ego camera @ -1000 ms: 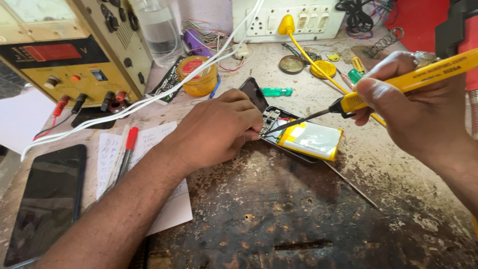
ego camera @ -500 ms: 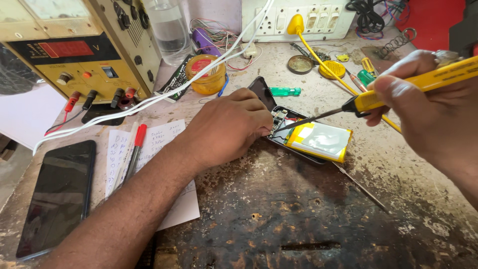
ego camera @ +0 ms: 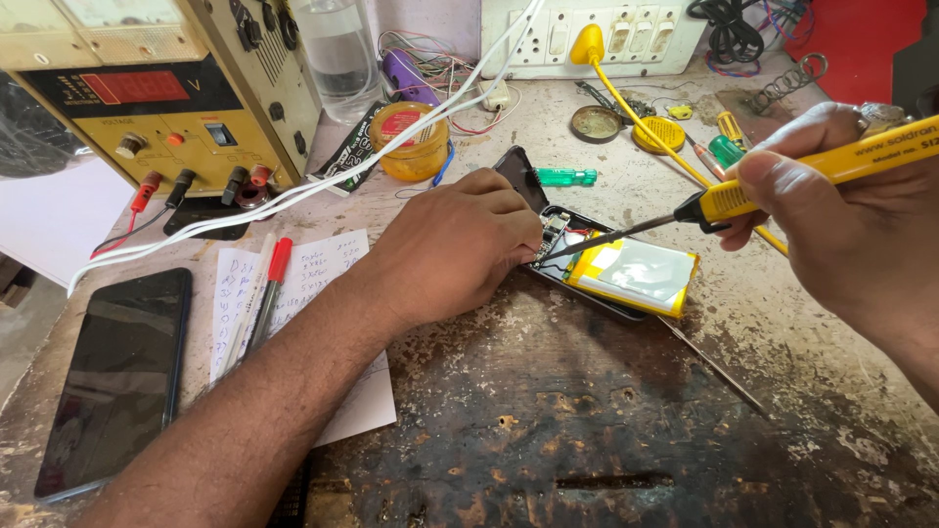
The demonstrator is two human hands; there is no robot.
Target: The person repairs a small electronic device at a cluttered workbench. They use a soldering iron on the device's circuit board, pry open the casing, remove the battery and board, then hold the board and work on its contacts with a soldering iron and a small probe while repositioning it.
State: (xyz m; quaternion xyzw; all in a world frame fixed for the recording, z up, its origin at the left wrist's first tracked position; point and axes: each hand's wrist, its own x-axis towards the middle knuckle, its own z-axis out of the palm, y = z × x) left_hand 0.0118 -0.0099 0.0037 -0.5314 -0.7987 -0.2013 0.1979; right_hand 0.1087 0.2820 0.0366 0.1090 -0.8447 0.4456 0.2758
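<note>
- Bench: worn, scorched worktable (ego camera: 587,460), cluttered along the far edge: a yellow bench power supply (ego camera: 147,98) far left, a white socket strip (ego camera: 587,34) at the back, a small yellow tin (ego camera: 409,142) between them.
- Near left: a dark phone (ego camera: 117,376) face up, beside a sheet of handwritten notes (ego camera: 323,284) with a red-capped pen (ego camera: 269,293) lying on it.
- Work piece: opened phone (ego camera: 587,269) at bench centre, back off, circuit board and yellow-edged silver battery (ego camera: 636,274) exposed.
- Left hand (ego camera: 450,249): curled palm-down over the phone's left end, fingers pressing it to the table.
- Right hand (ego camera: 851,235): closed in a pen grip around a yellow soldering iron (ego camera: 782,181); its tip sits at the board, just beside the left fingertips.
- Handling judgement: the phone is light, stiff and likely to skid, so hold it by frame edges. The board is fragile; the battery pouch is soft and puncture-prone (keep the hot tip off it).
- Iron: take by the handle only.
</note>
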